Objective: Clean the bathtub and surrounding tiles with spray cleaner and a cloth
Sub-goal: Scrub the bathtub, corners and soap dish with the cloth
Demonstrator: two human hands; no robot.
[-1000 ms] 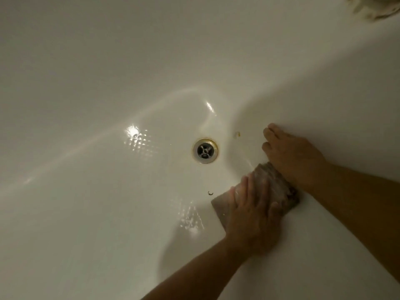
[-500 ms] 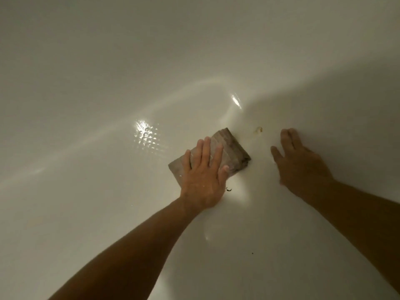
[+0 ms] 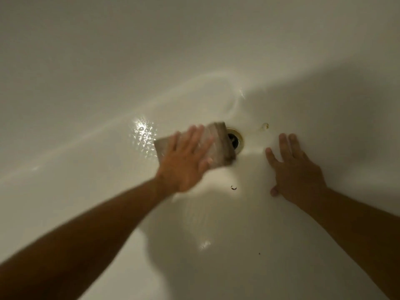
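White glossy bathtub (image 3: 108,213) floor fills the view, with a small dark curled speck (image 3: 233,187) lying between the two forearms. Beyond it, the right hand (image 3: 296,167) lies flat with fingers spread on the tub, holding nothing, while the left hand (image 3: 186,161) presses with straight fingers on a folded brownish-grey cloth (image 3: 218,144). Farthest, the cloth's edge covers part of the round metal drain (image 3: 237,140).
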